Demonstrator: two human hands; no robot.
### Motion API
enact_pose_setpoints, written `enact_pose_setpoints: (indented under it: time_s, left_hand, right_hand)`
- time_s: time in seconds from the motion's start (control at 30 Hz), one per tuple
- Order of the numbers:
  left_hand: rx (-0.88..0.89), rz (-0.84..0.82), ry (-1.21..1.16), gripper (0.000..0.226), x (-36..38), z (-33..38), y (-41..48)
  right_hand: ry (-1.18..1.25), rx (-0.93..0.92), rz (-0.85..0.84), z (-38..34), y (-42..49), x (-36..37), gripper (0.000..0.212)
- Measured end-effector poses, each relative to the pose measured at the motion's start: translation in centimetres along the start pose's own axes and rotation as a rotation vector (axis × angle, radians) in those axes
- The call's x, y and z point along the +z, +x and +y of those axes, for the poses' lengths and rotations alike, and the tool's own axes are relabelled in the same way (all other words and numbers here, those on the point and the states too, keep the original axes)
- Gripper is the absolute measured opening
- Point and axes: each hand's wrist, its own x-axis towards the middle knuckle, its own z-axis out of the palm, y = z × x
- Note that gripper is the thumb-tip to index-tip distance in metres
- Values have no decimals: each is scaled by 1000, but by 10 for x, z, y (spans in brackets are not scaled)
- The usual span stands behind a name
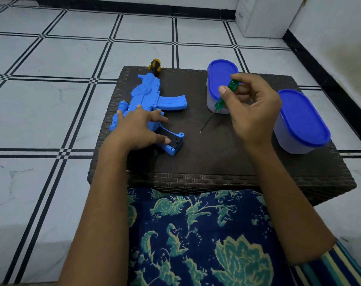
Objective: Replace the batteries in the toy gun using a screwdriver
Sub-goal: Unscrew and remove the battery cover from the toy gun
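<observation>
Head view: the blue toy gun [146, 93] lies flat on the left of the dark woven surface [216, 159], its orange-and-black muzzle at the far edge. The left hand [138, 129] rests on it with fingers spread and relaxed, hiding its middle. The black panel in the grip is partly covered; whether it is fastened cannot be told. The right hand [255, 108] pinches a green-handled screwdriver [220, 103], tip angled down toward the surface. Two blue-lidded containers [303, 118] stand at right, contents indistinct.

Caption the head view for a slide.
Left hand rests on a blue toy gun on a table while the right hand holds a green screwdriver.
</observation>
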Motion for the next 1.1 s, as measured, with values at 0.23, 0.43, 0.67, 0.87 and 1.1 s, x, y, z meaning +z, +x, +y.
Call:
enact_pose_setpoints:
  time_s: [0.23,0.43,0.67,0.87,1.1]
  left_hand:
    - [146,43,122,42,32,42,18]
    - [222,-31,304,45,57,77,23]
    - [207,-136,497,48,76,88,24]
    - [126,-210,535,61,88,90,11]
    - [139,-93,360,49,81,89,13]
  right_hand:
    - [-20,215,9,36,2,-24,26]
    - [40,425,43,55,0,-34,22]
    - [97,713,54,74,1,-42,17]
    - [128,733,99,71,1,-45,18]
    - [151,666,62,67,-4,-52,19]
